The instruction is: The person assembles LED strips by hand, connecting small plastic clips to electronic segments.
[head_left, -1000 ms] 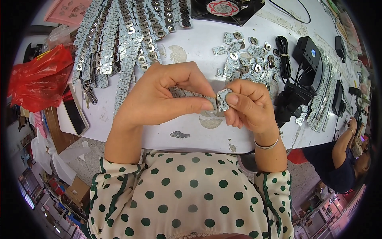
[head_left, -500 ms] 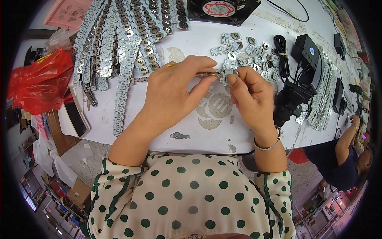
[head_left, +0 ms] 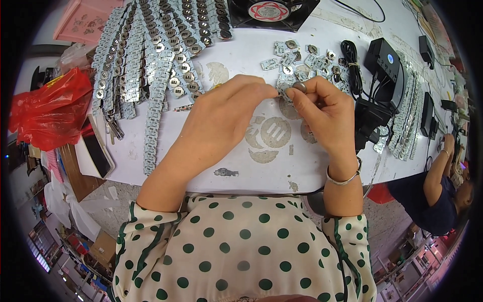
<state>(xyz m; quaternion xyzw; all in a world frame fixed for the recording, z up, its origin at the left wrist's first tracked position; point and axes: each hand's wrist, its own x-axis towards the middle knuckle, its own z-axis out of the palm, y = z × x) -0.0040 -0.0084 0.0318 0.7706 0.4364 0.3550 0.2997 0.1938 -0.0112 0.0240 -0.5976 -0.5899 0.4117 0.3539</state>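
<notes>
My left hand (head_left: pixel 221 121) is closed, its back toward me, over a thin strip (head_left: pixel 182 107) seen edge-on. One end of the strip sticks out on the left side of the hand; the rest is hidden under the fingers. Close to the left fingertips, my right hand (head_left: pixel 324 108) pinches a small pale circuit board (head_left: pixel 285 92) between thumb and fingers. A round silver coin cell (head_left: pixel 300 86) shows at its fingertips. Just beyond lies a loose pile of similar boards (head_left: pixel 317 62), several with round metal cells.
Long strips of joined boards (head_left: pixel 153 108) cover the left of the white table (head_left: pixel 226 183). A black fan (head_left: pixel 274 12) stands at the back. To the right are a coiled cable (head_left: pixel 353 65), a black box (head_left: pixel 385 63) and more strips (head_left: pixel 407 116). A red bag (head_left: pixel 50 110) and phone (head_left: pixel 95 146) lie left.
My left hand has turned over further, covering the strip that showed between its fingers. The right hand has shifted slightly right, and a round cell now shows at its fingertips.
</notes>
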